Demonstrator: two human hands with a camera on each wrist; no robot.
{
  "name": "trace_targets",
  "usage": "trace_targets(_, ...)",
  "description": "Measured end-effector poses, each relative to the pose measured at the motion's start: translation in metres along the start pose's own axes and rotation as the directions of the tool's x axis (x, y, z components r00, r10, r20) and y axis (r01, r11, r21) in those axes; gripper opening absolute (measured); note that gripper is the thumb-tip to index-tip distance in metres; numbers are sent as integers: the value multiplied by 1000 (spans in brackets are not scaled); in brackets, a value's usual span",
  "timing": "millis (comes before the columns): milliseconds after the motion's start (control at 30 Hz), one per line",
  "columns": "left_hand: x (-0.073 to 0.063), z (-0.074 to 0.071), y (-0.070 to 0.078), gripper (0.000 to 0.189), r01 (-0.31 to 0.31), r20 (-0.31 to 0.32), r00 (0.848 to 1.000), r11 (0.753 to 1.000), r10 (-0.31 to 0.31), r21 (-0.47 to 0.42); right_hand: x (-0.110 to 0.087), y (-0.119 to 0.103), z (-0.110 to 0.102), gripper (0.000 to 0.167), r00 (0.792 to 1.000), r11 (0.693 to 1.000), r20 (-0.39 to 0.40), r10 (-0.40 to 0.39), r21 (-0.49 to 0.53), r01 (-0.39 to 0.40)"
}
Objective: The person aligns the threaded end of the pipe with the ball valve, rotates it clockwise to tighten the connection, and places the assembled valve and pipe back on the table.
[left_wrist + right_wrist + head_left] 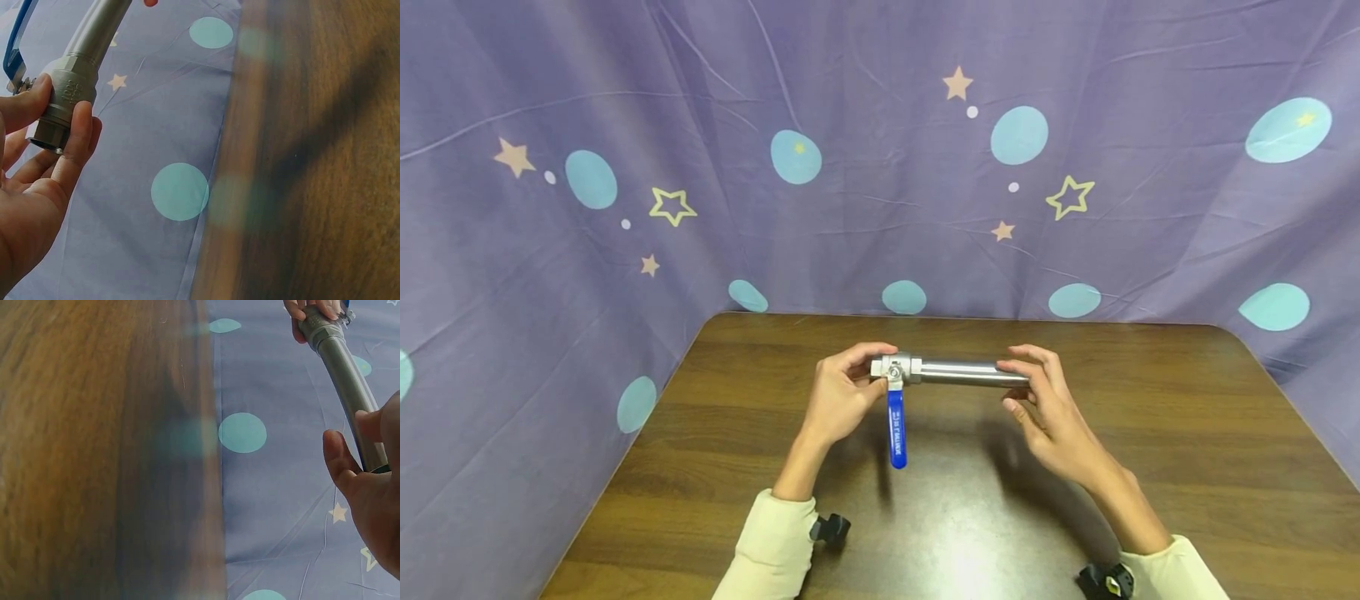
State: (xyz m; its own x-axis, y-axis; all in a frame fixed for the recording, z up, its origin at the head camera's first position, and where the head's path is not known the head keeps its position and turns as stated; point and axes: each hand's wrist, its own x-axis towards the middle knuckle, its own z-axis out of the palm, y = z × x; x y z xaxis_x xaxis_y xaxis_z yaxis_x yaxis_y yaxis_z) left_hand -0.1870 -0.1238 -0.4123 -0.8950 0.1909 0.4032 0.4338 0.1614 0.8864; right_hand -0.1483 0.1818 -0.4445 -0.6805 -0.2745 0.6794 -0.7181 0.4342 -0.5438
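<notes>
A ball valve (897,369) with a blue lever handle (898,429) is joined to a shiny metal pipe (962,372), held level above the table. My left hand (842,392) grips the valve body between thumb and fingers, as the left wrist view of the valve (69,87) also shows. Its lever points toward me. At the pipe's far right end, my right hand (1060,425) has its fingers loosely spread, a fingertip resting on the pipe. In the right wrist view, the right thumb (337,453) stands apart from the pipe (350,381).
Below the hands is a brown wooden table (737,467) with rounded far corners. A purple curtain (865,233) with stars and blue ovals hangs behind and around it. Black wrist devices (830,530) sit at both cuffs.
</notes>
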Motion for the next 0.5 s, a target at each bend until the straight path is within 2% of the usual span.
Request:
trace_targets(200,0,0,1,43,11,3,1000,1000,-11,2,4,0,1,54,997,999,-64,-46,-26,45)
trace_targets(333,0,1,1,43,15,4,1000,1000,-15,0,4,2,0,52,996,999,-83,-37,-29,35)
trace_targets(500,0,1,1,44,15,5,1000,1000,-15,-2,4,3,-2,50,998,1000,-70,-6,-22,5)
